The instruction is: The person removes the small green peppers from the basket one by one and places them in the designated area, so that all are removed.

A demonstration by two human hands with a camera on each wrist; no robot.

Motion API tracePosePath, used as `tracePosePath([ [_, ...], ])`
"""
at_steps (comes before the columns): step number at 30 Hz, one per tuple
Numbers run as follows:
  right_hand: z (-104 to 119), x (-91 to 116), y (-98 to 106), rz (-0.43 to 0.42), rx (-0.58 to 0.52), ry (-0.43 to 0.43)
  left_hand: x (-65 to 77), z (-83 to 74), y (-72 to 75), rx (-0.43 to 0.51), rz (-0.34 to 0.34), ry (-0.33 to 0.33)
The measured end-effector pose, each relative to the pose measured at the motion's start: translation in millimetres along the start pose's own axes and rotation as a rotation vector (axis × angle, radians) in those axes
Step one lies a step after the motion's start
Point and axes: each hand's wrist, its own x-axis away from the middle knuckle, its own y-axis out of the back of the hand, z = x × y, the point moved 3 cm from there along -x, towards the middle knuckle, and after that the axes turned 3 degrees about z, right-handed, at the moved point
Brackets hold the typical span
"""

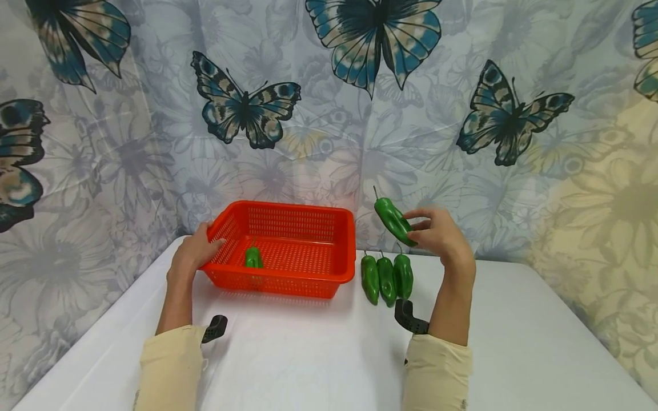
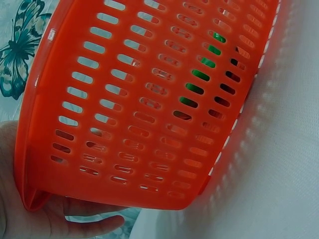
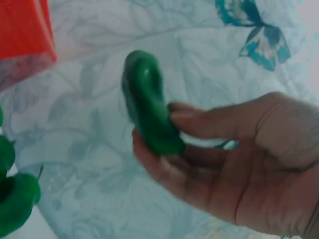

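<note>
My right hand pinches a green chili pepper between thumb and fingers, raised above the table with its stem pointing up and left. In the right wrist view the thumb presses one side of that pepper and the fingers the other. My left hand grips the left end of a red plastic basket, thumb over the rim; in the left wrist view some fingers extend beneath the rim. Inside the basket lies one green pepper. Three more peppers lie side by side on the table, right of the basket.
A white cloth covers the table. Directly behind it hangs a butterfly-patterned curtain. Both forearms reach in from the front edge, in beige sleeves, with a black strap-like mount at each wrist.
</note>
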Motion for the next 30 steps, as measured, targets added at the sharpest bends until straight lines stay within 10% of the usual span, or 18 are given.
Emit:
tracePosePath([
  [14,-64,0,10,0.007,0.059,-0.433,1.1,-1.0,1.5,-0.01,0.012,0.009],
  [22,-96,-6,3,0.029,0.048,-0.474,1.9,-4.0,2.4,-0.008,0.019,0.003],
  [30,-112,-10,-11,0.228,0.165,-0.533,3.1,-2.3,0.3,-0.02,0.025,0.0],
])
